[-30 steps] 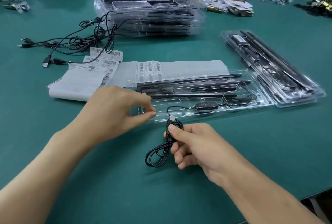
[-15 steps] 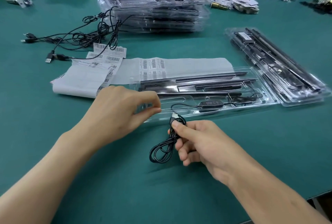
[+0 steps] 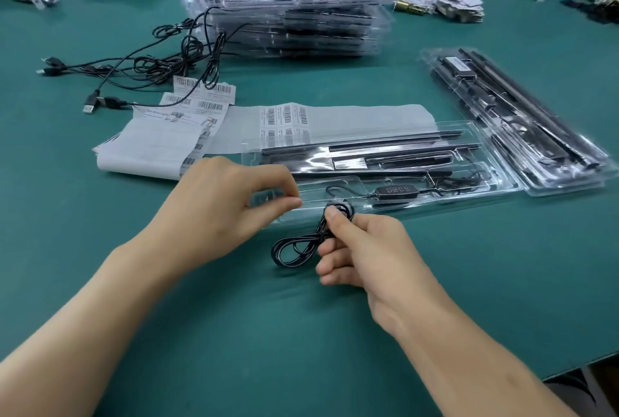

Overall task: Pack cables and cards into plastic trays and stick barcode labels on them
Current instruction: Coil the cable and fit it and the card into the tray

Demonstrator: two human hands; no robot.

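Note:
A clear plastic tray [image 3: 495, 179] lies in front of me on the green table, holding black strips and a black controller [image 3: 397, 190] on a cable. My right hand [image 3: 365, 249] pinches a coiled black cable [image 3: 294, 249] at the tray's near edge; its loops hang onto the table. My left hand [image 3: 227, 202] pinches the tray's near-left edge between thumb and forefinger. Sheets of barcode labels [image 3: 288, 120] lie just behind the tray, with cards [image 3: 150, 145] to their left.
A tall stack of filled trays [image 3: 284, 11] stands at the back. Another filled tray [image 3: 522, 125] lies at the right. Loose black USB cables [image 3: 140, 65] sprawl at the back left. Piles of small parts line the far edge. The table's near edge runs at lower right.
Both hands keep their holds and barely move. The view has shifted slightly, so the trays and labels sit a little lower and nearer in frame.

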